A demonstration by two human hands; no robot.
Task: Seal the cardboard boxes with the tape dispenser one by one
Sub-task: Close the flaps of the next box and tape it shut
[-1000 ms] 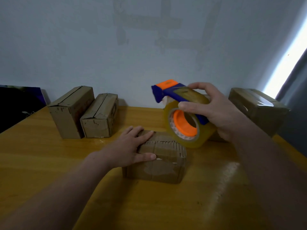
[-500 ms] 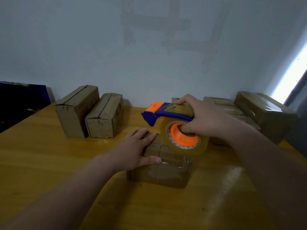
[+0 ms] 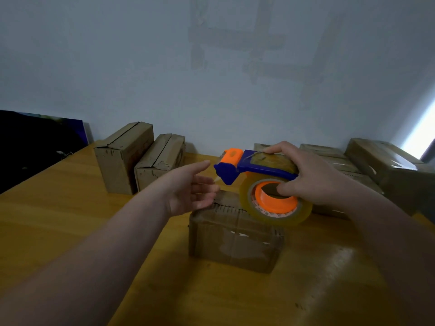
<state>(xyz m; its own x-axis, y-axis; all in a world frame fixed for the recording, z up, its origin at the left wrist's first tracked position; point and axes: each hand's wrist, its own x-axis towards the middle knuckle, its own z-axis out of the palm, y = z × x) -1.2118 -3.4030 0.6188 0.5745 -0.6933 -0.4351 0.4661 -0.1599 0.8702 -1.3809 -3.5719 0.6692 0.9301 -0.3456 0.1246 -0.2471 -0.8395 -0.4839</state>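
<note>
2 hands [image 3: 188,191] above box [image 3: 235,238], dispenser [image 3: 259,169] in right [image 3: 315,177]

The tape dispenser [image 3: 266,184] and right hand [image 3: 313,175] cover the far right of the near cardboard box [image 3: 235,241] top and part of the boxes behind [image 3: 329,154]. Whether the blurred left hand [image 3: 188,191] touches the tape's loose end cannot be told. The left edge cuts the dark panel [image 3: 35,142].
</note>
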